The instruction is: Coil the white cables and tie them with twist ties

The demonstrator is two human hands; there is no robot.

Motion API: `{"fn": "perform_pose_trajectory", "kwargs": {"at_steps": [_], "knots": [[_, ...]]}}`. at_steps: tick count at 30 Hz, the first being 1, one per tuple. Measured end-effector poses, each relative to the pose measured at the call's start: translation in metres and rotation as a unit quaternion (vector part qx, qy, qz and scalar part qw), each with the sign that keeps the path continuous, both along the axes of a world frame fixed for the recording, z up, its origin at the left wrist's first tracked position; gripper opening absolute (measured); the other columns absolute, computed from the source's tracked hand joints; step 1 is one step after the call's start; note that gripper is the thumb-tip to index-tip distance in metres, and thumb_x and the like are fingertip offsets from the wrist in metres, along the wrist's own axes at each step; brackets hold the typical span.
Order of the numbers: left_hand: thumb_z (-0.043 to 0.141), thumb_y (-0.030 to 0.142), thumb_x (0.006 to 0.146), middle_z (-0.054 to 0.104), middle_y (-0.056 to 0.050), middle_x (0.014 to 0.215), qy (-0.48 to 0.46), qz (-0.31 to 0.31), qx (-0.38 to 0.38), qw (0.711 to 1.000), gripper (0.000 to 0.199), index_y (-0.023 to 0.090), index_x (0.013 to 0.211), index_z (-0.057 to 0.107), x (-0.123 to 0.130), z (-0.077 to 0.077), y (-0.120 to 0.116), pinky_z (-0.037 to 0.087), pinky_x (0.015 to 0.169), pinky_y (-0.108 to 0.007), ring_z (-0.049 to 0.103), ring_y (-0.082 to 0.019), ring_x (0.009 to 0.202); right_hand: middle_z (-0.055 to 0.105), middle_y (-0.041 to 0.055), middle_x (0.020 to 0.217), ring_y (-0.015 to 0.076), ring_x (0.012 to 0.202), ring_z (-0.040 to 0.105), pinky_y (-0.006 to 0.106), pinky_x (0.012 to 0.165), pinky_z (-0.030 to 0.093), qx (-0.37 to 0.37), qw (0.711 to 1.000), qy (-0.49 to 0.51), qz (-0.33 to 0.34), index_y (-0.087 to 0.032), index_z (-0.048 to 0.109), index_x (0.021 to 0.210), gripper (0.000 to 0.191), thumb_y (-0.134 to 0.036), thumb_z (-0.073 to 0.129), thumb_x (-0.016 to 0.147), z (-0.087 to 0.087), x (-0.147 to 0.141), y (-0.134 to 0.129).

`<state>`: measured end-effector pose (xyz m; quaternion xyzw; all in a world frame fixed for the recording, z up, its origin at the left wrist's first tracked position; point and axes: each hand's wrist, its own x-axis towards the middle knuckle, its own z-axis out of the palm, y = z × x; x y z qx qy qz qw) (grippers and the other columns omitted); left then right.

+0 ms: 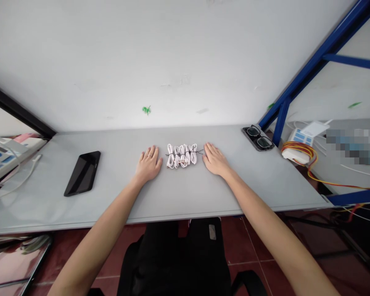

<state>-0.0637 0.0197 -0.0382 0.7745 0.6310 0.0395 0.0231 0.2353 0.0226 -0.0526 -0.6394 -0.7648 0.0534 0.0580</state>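
Several coiled white cables [181,156] lie side by side on the pale grey tabletop [179,193], bound across their middle with thin black ties. My left hand [148,164] rests palm down just left of the bundle, holding nothing. On the other side, my right hand [215,159] lies flat with its fingertips close to the black tie end. Neither hand appears to grip the cables.
A black smartphone [82,173] lies left on the table, and black-framed glasses [258,137] sit on a dark case at the back right. Blue metal frame bars [305,74] rise right, beside a white wall. Coloured wires [297,154] lie beyond the table's right end.
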Motion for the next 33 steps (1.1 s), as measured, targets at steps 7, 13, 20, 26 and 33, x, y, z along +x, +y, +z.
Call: {"fn": "perform_pose_trajectory", "kwargs": {"at_steps": [7, 13, 20, 26, 33], "knots": [[0.021, 0.040, 0.098, 0.022, -0.012, 0.161, 0.006, 0.008, -0.014, 1.000, 0.064, 0.009, 0.155, 0.025, 0.002, 0.001, 0.001, 0.018, 0.122, -0.047, 0.020, -0.028, 0.150, 0.020, 0.0134, 0.162, 0.0250, 0.150, 0.020, 0.041, 0.123, 0.019, 0.000, 1.000, 0.006, -0.002, -0.002, 0.026, 0.153, 0.066, -0.037, 0.020, 0.097, -0.001, 0.001, 0.001], [0.023, 0.039, 0.098, 0.023, -0.013, 0.161, -0.008, 0.014, -0.020, 1.000, 0.064, 0.008, 0.154, 0.026, 0.003, 0.003, 0.001, 0.017, 0.122, -0.048, 0.020, -0.028, 0.150, 0.018, 0.0150, 0.162, 0.0260, 0.151, 0.018, 0.041, 0.123, 0.018, -0.009, 1.000, 0.012, -0.003, 0.000, 0.024, 0.153, 0.066, -0.036, 0.020, 0.098, -0.001, 0.000, 0.001], [0.026, 0.038, 0.098, 0.025, -0.015, 0.160, -0.023, 0.005, -0.026, 0.999, 0.062, 0.008, 0.152, 0.030, 0.001, 0.004, 0.005, 0.019, 0.121, -0.050, 0.021, -0.030, 0.149, 0.022, 0.0165, 0.161, 0.0276, 0.150, 0.020, 0.044, 0.123, 0.019, -0.014, 0.998, 0.067, 0.007, -0.003, 0.031, 0.152, 0.063, -0.035, 0.029, 0.097, -0.001, 0.005, 0.007], [0.038, 0.034, 0.093, 0.044, -0.019, 0.148, -0.022, -0.016, -0.020, 0.999, 0.047, 0.012, 0.131, 0.054, 0.001, 0.023, 0.014, 0.036, 0.109, -0.045, 0.044, -0.033, 0.135, 0.036, 0.0170, 0.155, 0.0267, 0.145, 0.033, 0.039, 0.119, 0.027, -0.030, 0.988, 0.154, 0.003, -0.006, 0.045, 0.144, 0.056, -0.029, 0.042, 0.093, 0.013, 0.012, 0.014], [0.042, 0.028, 0.087, 0.068, -0.013, 0.098, -0.109, 0.050, -0.009, 0.993, 0.027, 0.017, 0.087, 0.067, 0.013, 0.032, 0.036, 0.043, 0.072, -0.032, 0.063, -0.025, 0.088, 0.072, 0.0119, 0.102, 0.0223, 0.092, 0.065, 0.030, 0.081, 0.045, -0.043, 0.980, 0.188, -0.040, -0.014, 0.070, 0.093, 0.027, -0.020, 0.044, 0.088, 0.046, -0.001, 0.043]]}}
